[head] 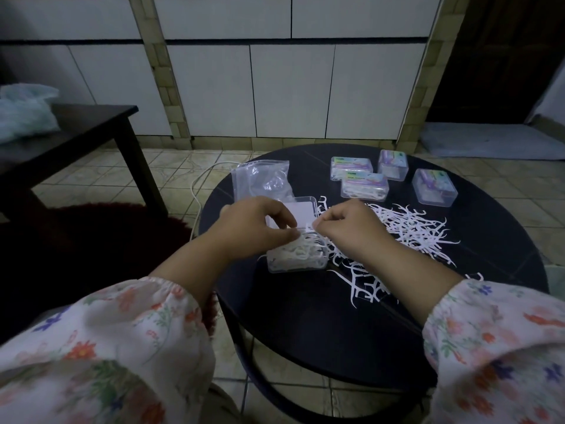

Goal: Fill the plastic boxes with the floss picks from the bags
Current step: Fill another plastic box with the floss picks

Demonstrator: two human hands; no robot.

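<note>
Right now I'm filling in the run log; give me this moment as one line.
both hands at open box | left hand, right hand pinching picks | loose picks on table | closed boxes behind

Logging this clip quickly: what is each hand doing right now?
Left hand: fingers pinched over the open box; contents unclear.
Right hand: pinched shut on floss picks.

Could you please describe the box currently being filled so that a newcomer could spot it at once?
On the round black table, look at its left part, under both hands. The open clear box sits there, lid up, unlike the four closed labelled boxes behind.
</note>
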